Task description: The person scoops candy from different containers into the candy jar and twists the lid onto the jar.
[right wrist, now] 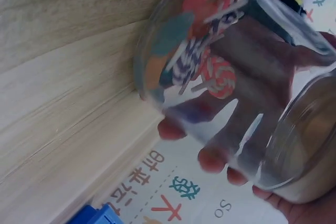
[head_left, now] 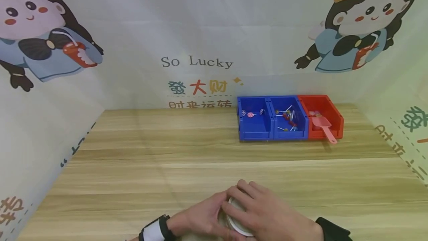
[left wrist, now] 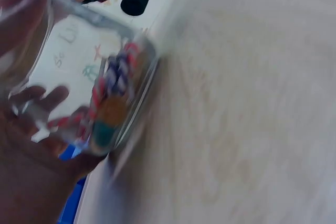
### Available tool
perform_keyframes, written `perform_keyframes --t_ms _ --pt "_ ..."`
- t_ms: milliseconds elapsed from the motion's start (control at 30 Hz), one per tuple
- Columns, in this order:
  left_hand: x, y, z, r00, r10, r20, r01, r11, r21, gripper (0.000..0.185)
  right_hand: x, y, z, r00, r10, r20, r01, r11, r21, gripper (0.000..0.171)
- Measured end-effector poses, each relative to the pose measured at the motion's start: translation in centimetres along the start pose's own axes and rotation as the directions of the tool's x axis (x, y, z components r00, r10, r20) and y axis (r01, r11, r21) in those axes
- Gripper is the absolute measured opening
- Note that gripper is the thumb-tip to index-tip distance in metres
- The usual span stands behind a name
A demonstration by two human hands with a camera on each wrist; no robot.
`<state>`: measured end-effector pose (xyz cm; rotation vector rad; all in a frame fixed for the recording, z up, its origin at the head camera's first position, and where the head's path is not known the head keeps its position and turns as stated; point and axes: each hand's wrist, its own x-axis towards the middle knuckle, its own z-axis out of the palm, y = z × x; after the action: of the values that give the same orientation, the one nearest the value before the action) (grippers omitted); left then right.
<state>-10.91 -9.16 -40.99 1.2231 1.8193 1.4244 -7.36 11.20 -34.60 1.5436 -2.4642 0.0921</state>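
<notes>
A clear jar with a pale round lid is held between both hands near the front of the table. My left hand grips the jar's side, its fingers showing through the clear wall in the right wrist view. Over the top, my right hand has its fingers bent around the lid. Inside the jar, red-and-white and blue-and-white swirl lollipops lie near the bottom, above orange and teal patches. Whether the lid is fully seated cannot be seen.
Toward the back right stand two blue bins holding lollipops. Beside them, a red bin contains small pale pieces and a pink scoop, its handle over the front edge. Printed cloth walls border the wooden table.
</notes>
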Motion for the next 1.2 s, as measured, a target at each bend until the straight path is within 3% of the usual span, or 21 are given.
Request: perform_keyframes --t_ms 133,233,333,400,500,633,733,833,967,1200 --pt "0.3 0.0 0.6 0.994 0.046 -0.1 -0.044 0.999 0.022 0.078 0.3 0.0 0.4 0.993 0.109 -0.055 -0.109 0.994 0.002 0.04" --pt "0.4 0.2 0.9 0.991 0.01 -0.134 -0.013 1.0 -0.024 0.081 0.3 -0.2 0.5 0.985 0.151 -0.086 -0.152 0.988 -0.006 0.038" --pt "0.4 0.3 0.7 0.993 -0.032 -0.114 0.026 0.998 -0.051 0.083 0.1 -0.1 0.3 0.988 0.151 -0.038 -0.151 0.988 0.0 0.044" --pt "0.2 0.3 0.3 0.994 -0.077 -0.073 0.072 0.995 -0.074 0.084 -0.2 0.1 0.1 0.992 0.12 0.026 -0.12 0.992 0.024 0.054" --pt "0.1 0.2 -0.6 0.996 -0.068 0.054 0.073 0.992 -0.098 0.082 -0.5 0.4 -0.4 0.995 0.003 0.096 -0.007 0.999 0.037 0.067" --pt "0.4 0.1 -1.6 0.971 0.007 0.24 0.032 0.987 -0.156 0.076 -0.5 0.2 -0.4 0.984 -0.167 0.054 0.168 0.985 -0.022 0.058" --pt "0.6 0.1 -1.8 0.957 0.051 0.286 0.003 0.983 -0.185 0.075 -0.4 -0.1 -0.3 0.981 -0.195 0.024 0.196 0.98 -0.036 0.049" --pt "0.6 0.0 -1.5 0.971 0.045 0.237 -0.011 0.989 -0.145 0.072 -0.3 -0.2 -0.3 0.987 -0.161 0.012 0.161 0.987 -0.009 0.048" --pt "0.4 0.1 -1.0 0.992 -0.014 0.125 0.024 0.996 -0.081 0.064 -0.3 -0.2 -0.2 0.993 -0.118 0.011 0.118 0.993 0.001 0.052" --pt "-0.1 0.6 0.3 0.998 -0.047 -0.032 0.045 0.997 -0.059 0.054 -0.2 -0.1 0.3 0.997 -0.075 -0.021 0.074 0.996 -0.052 0.057"
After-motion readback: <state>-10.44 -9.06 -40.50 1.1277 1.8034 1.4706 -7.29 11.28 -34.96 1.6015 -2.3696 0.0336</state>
